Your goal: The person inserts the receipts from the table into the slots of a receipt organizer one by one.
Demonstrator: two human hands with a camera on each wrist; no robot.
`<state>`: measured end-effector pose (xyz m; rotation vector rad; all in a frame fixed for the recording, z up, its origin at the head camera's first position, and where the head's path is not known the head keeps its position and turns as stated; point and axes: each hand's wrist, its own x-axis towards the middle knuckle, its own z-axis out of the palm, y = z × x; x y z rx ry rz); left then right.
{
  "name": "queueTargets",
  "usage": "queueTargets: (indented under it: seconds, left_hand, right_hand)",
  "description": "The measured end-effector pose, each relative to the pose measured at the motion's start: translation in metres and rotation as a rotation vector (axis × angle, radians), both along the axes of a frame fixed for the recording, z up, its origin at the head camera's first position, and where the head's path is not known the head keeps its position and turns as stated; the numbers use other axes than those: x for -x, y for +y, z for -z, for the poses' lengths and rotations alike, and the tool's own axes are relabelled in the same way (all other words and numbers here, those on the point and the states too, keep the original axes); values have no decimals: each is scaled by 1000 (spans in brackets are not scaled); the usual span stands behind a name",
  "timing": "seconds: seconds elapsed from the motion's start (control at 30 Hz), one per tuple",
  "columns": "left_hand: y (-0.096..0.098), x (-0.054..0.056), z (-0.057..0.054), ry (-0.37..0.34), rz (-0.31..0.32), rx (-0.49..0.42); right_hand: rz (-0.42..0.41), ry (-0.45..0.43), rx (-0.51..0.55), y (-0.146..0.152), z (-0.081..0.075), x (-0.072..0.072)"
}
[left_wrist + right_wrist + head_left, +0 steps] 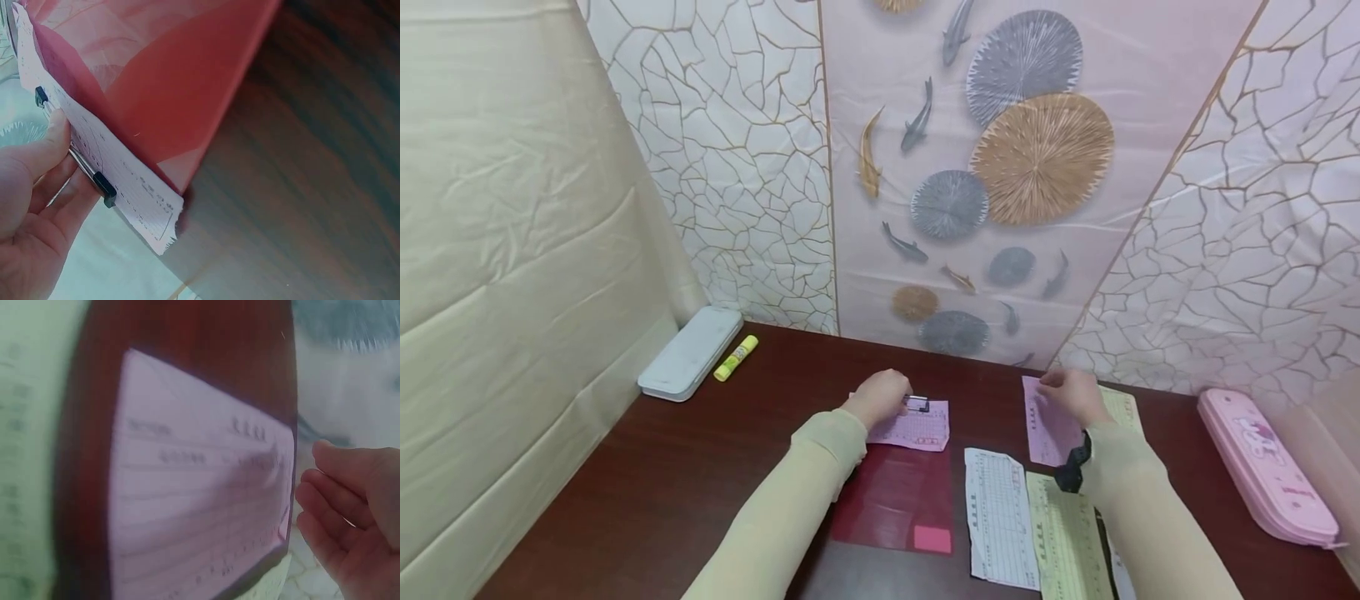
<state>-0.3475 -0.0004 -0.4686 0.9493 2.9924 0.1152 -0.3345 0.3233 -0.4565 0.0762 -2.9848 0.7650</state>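
Observation:
My left hand (882,397) pinches the metal clip (87,164) of a red translucent clipboard (891,496), thumb on top and fingers curled behind. The clip has black ends, and a pink printed slip (134,184) lies across the board under it. To the right, my right hand (1072,397) hovers by the far edge of another pink slip (1051,429). In the right wrist view its thumb and fingers are loosely bent, and a small gap separates the fingertips from the pink paper (200,487).
A white slip (1002,518) and a yellow-green slip (1067,537) lie nearer me, right of the clipboard. Another yellowish slip (1123,407) is partly behind my right hand. A pink pencil case (1266,467) stands far right; a pale case (691,354) and yellow glue stick (736,358) lie back left.

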Motion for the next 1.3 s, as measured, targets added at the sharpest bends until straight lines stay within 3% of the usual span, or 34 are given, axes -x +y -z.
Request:
queueTargets:
  seconds: [0.27,0.47,0.9,1.1,1.3]
  left_hand:
    - [0,2,4,5,4,9]
    - [0,4,7,13,12,-15]
    - [-1,4,5,8,20,18]
    - [0,2,1,-18,-8,2]
    - [0,-1,-2,-23,-22,9]
  right_hand:
    - [-10,-107,-62,6,0,13]
    - [-81,-48,-146,9,10,20]
    - [-32,-98,-248,3,5,23]
    - [-32,-63,-240,5,8,21]
    - [12,-89,-183,8,13,18]
